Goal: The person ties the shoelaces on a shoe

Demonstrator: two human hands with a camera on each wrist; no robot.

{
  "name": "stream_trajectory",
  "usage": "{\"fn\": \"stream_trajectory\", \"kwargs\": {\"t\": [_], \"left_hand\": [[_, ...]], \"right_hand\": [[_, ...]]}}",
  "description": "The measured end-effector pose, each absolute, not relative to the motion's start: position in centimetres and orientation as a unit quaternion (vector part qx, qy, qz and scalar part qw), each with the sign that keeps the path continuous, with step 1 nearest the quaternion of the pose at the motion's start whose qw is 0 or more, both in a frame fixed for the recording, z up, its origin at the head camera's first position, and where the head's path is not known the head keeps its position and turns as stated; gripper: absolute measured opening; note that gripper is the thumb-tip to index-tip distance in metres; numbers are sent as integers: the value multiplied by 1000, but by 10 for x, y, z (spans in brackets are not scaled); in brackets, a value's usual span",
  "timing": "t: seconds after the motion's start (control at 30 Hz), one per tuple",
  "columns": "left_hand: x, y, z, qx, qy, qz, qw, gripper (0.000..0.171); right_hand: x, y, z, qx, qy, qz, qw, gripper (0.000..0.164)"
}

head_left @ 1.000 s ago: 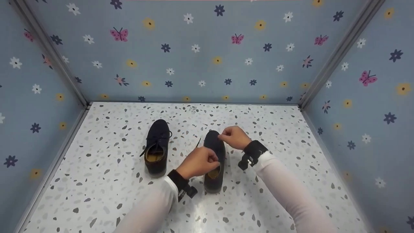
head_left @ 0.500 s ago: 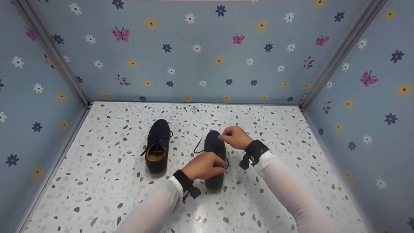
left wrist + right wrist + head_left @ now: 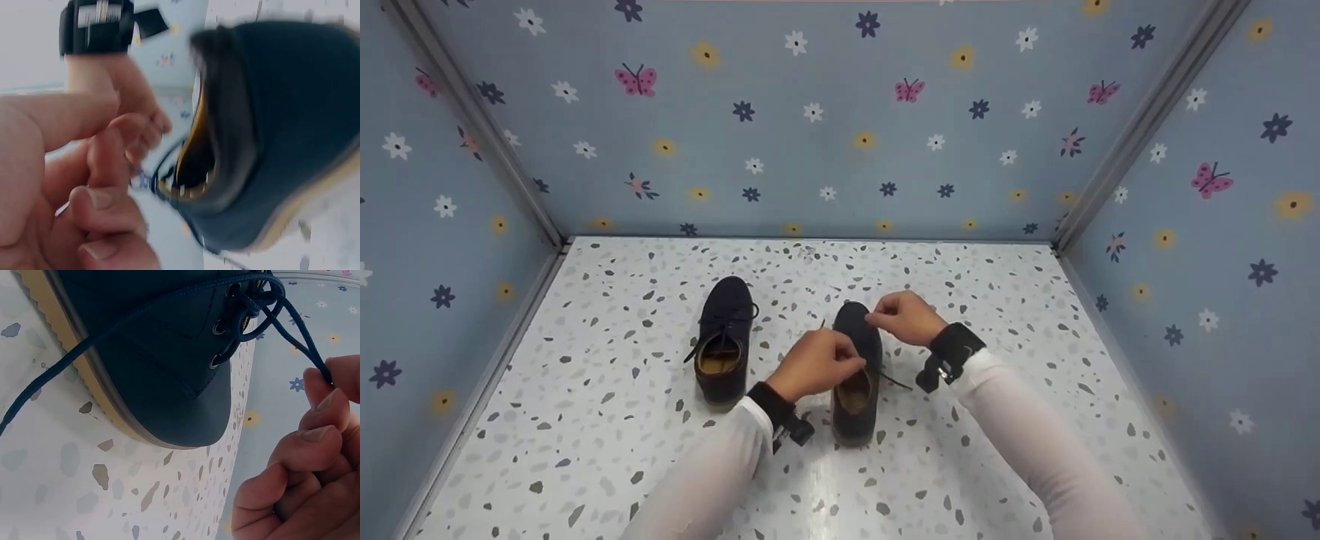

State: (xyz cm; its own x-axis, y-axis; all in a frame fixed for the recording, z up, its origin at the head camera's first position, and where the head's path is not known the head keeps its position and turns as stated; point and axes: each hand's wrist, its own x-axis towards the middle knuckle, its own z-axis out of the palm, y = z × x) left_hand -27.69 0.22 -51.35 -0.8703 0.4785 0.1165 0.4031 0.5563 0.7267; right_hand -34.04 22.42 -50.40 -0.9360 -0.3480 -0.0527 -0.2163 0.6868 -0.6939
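A dark blue lace-up shoe (image 3: pixel 855 334) stands on the speckled floor, toe away from me. My right hand (image 3: pixel 911 321) is beside its toe and pinches a loop of shoelace (image 3: pixel 309 349) between thumb and forefinger. One lace end lies across the shoe's right side onto the floor. Over the shoe's left side, close to its opening, hovers my left hand (image 3: pixel 814 364). Its fingers are loosely bent, and in the blurred left wrist view no lace shows between the thumb and fingers (image 3: pixel 107 157). It covers part of the lacing in the head view.
A second dark shoe (image 3: pixel 729 315), its lace tied in a bow, stands to the left. Floral blue panels (image 3: pixel 810 150) close off the back and both sides of the white speckled floor (image 3: pixel 645 465).
My left hand swept right across the shoe, then drew back left. A lace end now hangs over the shoe's right side, out of the left hand. My right hand stays in place.
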Motion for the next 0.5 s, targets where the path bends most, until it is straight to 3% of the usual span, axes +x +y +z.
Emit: {"fn": "stream_trajectory", "kwargs": {"t": [0.13,0.5], "left_hand": [[-295,-7,-516,192,887,419,13,12],[-322,4,-526,185,876,441,65,15]], "right_hand": [[-341,225,-504,-153,916,-358,95,31],[-341,217,-499,-161,913,-366,76,29]]}}
